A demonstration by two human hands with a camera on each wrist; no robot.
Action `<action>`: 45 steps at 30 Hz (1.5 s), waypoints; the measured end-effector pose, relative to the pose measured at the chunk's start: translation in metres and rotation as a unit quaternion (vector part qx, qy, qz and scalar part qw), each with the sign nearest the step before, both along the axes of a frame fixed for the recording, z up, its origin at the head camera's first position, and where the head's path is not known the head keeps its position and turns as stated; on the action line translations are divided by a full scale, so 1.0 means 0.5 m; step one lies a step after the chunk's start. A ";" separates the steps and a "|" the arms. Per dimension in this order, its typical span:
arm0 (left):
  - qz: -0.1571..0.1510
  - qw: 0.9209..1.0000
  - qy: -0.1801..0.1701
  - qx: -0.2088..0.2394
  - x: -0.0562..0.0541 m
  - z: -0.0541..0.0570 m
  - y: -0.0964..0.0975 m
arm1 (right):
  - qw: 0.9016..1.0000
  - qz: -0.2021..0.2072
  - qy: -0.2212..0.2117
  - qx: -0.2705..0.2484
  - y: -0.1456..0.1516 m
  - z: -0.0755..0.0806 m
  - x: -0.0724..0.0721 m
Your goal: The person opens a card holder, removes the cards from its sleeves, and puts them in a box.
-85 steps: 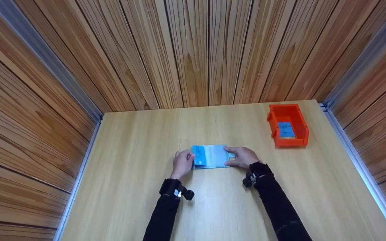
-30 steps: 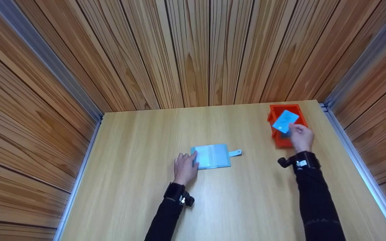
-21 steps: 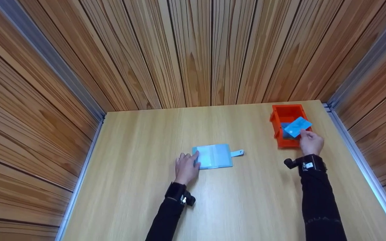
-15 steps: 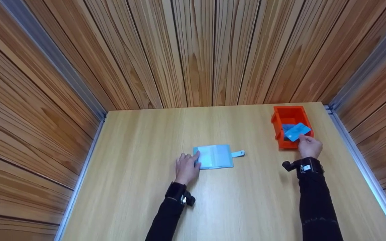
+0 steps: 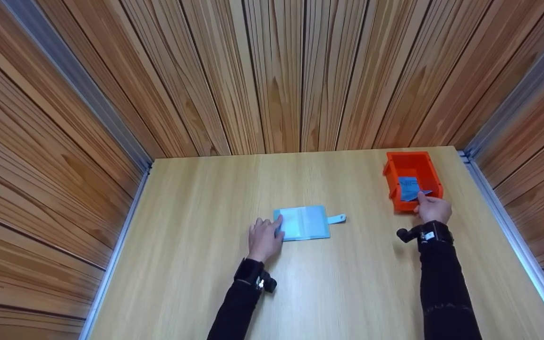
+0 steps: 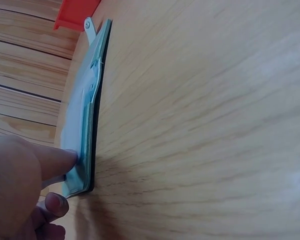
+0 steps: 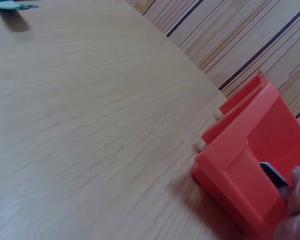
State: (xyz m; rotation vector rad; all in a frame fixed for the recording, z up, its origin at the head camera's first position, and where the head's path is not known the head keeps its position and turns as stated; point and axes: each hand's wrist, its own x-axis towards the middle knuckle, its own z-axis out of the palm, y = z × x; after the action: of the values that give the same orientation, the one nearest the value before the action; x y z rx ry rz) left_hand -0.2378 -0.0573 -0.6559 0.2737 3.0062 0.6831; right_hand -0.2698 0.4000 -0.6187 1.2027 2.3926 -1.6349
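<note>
A light blue card holder (image 5: 302, 223) lies unfolded on the table, its snap strap (image 5: 336, 218) pointing right. My left hand (image 5: 264, 241) rests on the holder's left end; in the left wrist view one fingertip presses its upper face and other fingertips sit beside the edge. My right hand (image 5: 435, 208) is at the front of the orange bin (image 5: 412, 165), pinching a thin blue card (image 5: 426, 191) just inside it. The right wrist view shows that card (image 7: 273, 175) as a dark edge, partly hidden by fingers. Another blue card (image 5: 409, 188) lies on the bin's floor.
The wooden table (image 5: 338, 283) carries the holder at its middle and the bin near its back right corner. Wood-panelled walls (image 5: 281, 75) enclose it on the back and sides, with metal rails along the edges.
My left hand had a card partly over the holder; my right hand then carried a card to above the bin and has lowered it inside, tilting it edge-on. The left hand stays on the holder.
</note>
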 end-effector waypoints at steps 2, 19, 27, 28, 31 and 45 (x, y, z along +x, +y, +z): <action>-0.001 1.000 0.001 0.002 -0.001 0.000 0.000 | 1.000 0.005 0.001 -0.006 0.002 0.002 -0.002; -0.005 1.000 0.002 0.003 -0.002 0.003 0.000 | 0.998 0.030 0.051 -0.008 -0.005 0.001 0.000; 0.005 1.000 -0.003 0.007 -0.009 0.012 -0.016 | 0.979 -0.004 0.199 0.035 -0.118 0.057 -0.024; 0.005 1.000 -0.003 0.010 -0.010 0.012 -0.018 | 0.976 0.006 0.211 0.042 -0.136 0.067 -0.027; 0.004 1.000 -0.005 0.014 -0.011 0.010 -0.018 | 0.965 0.060 0.249 0.065 -0.187 0.079 -0.034; 0.002 1.000 -0.021 0.019 -0.003 0.000 -0.003 | 0.884 0.429 0.110 0.147 -0.345 -0.036 0.003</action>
State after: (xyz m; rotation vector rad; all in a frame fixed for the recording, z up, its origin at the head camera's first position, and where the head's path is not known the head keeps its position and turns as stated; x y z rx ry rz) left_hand -0.2393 -0.0587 -0.6559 0.2510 2.9587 0.7363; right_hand -0.2683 0.2274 -0.6367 -0.1345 2.7308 -1.1633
